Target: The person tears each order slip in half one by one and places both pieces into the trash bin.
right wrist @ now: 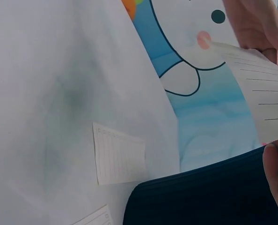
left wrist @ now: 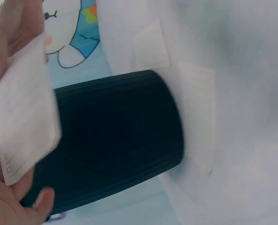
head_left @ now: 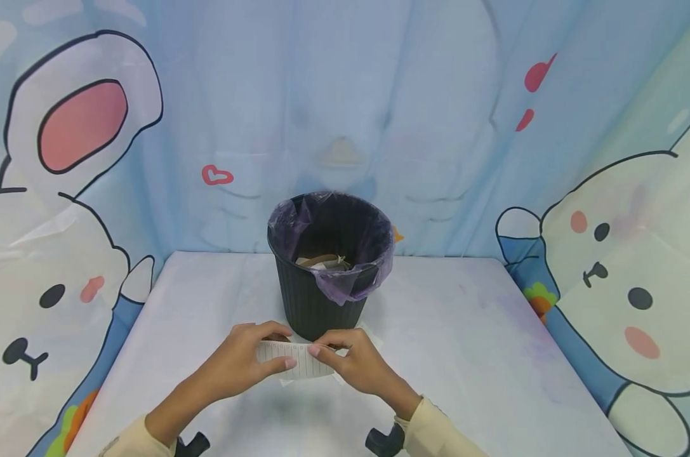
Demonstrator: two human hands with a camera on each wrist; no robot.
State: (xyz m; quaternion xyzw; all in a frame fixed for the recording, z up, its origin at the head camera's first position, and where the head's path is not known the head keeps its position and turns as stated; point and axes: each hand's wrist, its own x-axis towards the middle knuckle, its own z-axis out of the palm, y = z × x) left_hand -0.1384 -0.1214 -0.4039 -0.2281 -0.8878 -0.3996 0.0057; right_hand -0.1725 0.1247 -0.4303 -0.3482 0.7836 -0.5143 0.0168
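Note:
Both hands hold a lined paper sheet (head_left: 306, 363) in front of the black bin in the head view. The left hand (head_left: 238, 358) grips its left end, thumb over the front. At the other end, the right hand (head_left: 358, 362) pinches the upper edge between thumb and fingers. The sheet (left wrist: 26, 108) looks curved in the left wrist view, and its printed lines face the right wrist camera. Behind it stands the ribbed bin (head_left: 313, 308), upright, with a purple plastic bag (head_left: 373, 266) lining its rim. Some pale and brown scraps (head_left: 324, 262) lie inside.
Loose lined sheets lie on the white table around the bin's base, including one paper (right wrist: 119, 157) in the right wrist view and another paper (left wrist: 197, 117) in the left wrist view. A cartoon-printed curtain (head_left: 345, 114) hangs behind the table (head_left: 464, 355).

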